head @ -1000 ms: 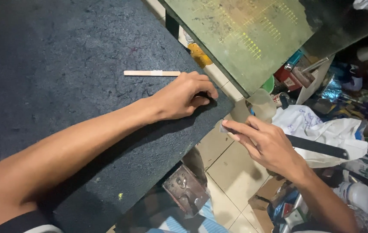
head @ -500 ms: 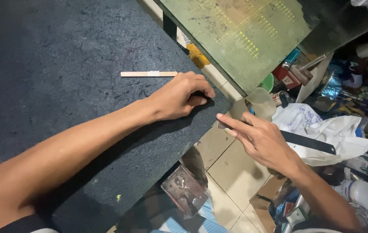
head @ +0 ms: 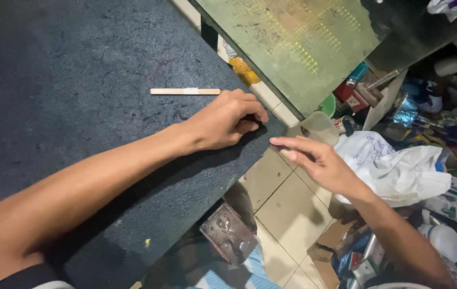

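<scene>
My left hand lies on a dark, rough table top near its corner. Its fingers are curled, with the fingertips pressed down at the table's edge; whether anything is under them is hidden. My right hand reaches in from the right, off the table and above the tiled floor. Its fingers are stretched out, with the fingertips almost at the table's corner and close to my left hand. I see nothing held in it. A thin wooden stick lies flat on the table just beyond my left hand.
A green, stained board leans beyond the table. A clear plastic cup, a white cloth, boxes and small clutter crowd the floor at right. A brown rusty metal piece sits below the table's edge.
My right hand has moved left, from out over the floor to the table's corner. My left hand has stayed in place on the table.
</scene>
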